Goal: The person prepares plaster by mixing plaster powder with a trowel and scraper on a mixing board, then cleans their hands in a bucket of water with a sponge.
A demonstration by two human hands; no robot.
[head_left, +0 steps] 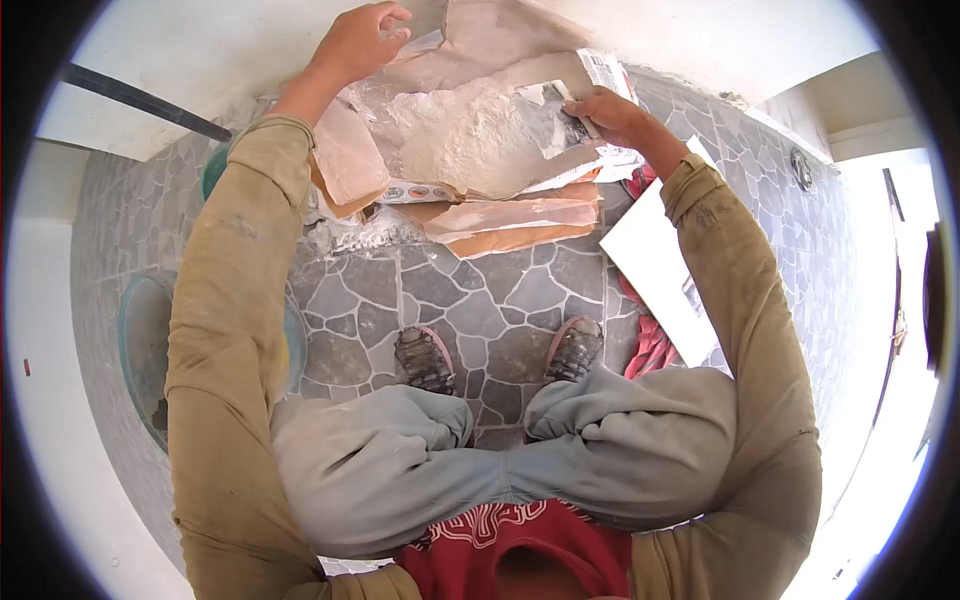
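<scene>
A torn brown paper sack lies spread on the floor by the wall, with a heap of pale powder on it. My left hand hovers over the sack's far left side, fingers loosely curled with a gap between them and nothing in it. At the right side of the powder, my right hand is closed, thumb to the left. Beneath its fingers is a flat grey, blade-like piece dusted with powder; I cannot tell exactly what the hand grips. Folded paper layers form the sack's near edge.
Grey stone-pattern flooring runs under my shoes. A white board lies to the right over red cloth. Left of me stands a greenish tub. A dark bar juts in at upper left, and a white wall rises beyond the sack.
</scene>
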